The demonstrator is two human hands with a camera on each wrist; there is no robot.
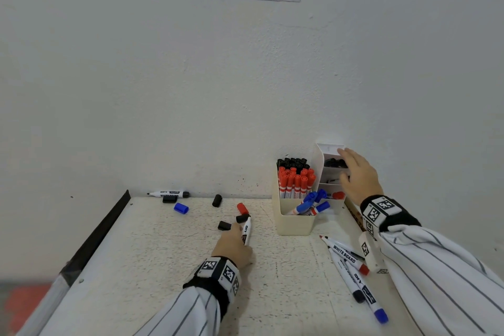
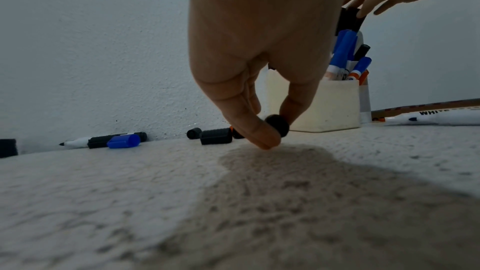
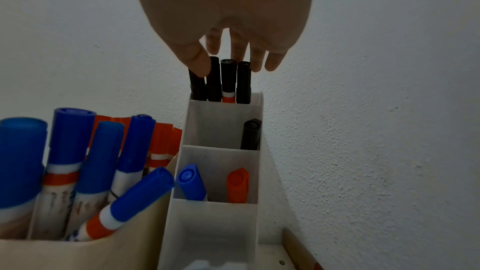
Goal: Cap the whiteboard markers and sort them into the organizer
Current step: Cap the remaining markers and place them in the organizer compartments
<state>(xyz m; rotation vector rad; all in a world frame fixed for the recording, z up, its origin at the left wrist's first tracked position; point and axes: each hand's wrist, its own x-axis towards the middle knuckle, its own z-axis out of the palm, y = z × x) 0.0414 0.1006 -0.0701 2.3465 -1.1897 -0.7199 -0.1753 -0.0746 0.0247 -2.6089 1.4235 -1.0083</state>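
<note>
My left hand [image 1: 235, 244] pinches the rear end of a white whiteboard marker [image 1: 246, 230] lying on the table; in the left wrist view the thumb and a finger of this hand [image 2: 275, 132] clasp the marker's round black end [image 2: 279, 124]. A black cap [image 1: 242, 218] lies at its front end; I cannot tell whether it is on. My right hand [image 1: 346, 162] hovers with straight fingers over the top compartment of the white tiered organizer [image 1: 331, 148]. In the right wrist view its fingertips [image 3: 205, 65] touch the tops of the black markers [image 3: 228, 77] standing there.
A cream box [image 1: 294, 222] left of the organizer holds black, red and blue markers. Three loose markers [image 1: 351, 267] lie at the front right. An uncapped black marker [image 1: 167, 194] lies by the wall. Loose caps, blue [image 1: 181, 208], black [image 1: 217, 200] and red [image 1: 242, 208], are scattered mid-table.
</note>
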